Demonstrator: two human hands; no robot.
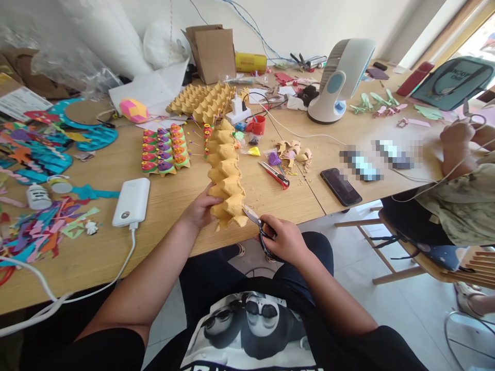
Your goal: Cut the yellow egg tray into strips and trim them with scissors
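Note:
My left hand [201, 207] grips a long yellow strip of egg carton [226, 180] near its close end, fingers wrapped on its left side. The strip extends away from me over the table. In my right hand [285, 238] is a pair of black-handled scissors [253, 215], its blades touching the right edge of the carton's near end. Painted egg-carton pieces [164, 149] in red, purple and orange stand in rows to the left of the strip. Uncut yellow egg trays [203, 103] lie behind it.
A red utility knife [274, 175], carton scraps [292, 154] and a phone [340, 186] lie to the right. A white power bank [131, 202] with a cable is at left. A fan [340, 80] stands behind. Another person's hands [460, 141] hold scissors at far right.

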